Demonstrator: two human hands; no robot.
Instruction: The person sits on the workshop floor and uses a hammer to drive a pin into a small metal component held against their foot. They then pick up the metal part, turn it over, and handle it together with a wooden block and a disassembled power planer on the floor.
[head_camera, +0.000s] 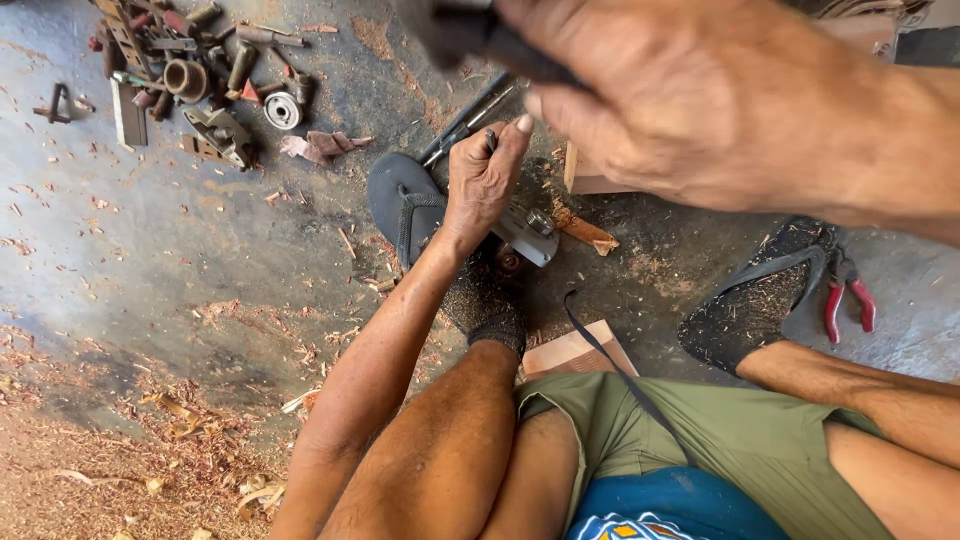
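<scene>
- Head view, looking straight down at concrete floor (150, 260) strewn with reddish wood shavings
- Left hand (482, 180) closed in a pinch around thin dark metal rod, nail-like or punch-like (491, 138), held upright, tip down toward small grey metal block with bolt heads (528, 232)
- Grey metal block resting on floor just beside left foot in dark rubber sandal (410, 210), touching pale wooden piece with reddish bark edge (583, 228)
- Right hand (690, 100) raised close to camera, blurred, wrapped shut around dark handle of a striking tool (480, 40); head of tool cut off by frame edge, kind not certain
- Handling judgement: rod stiff, light, narrow and likely slippery, best gripped high on shank, fingers clear of the struck end; block dense and rigid, unlikely to shift much
- Containers: none proper; short brown rusty pipe section (185, 78) open-ended in scrap heap at top left, contents not visible
- Round silver bearing-like ring (283, 110) near heap
- Red-handled pliers (848, 300) lying beside right foot, well apart from both hands
</scene>
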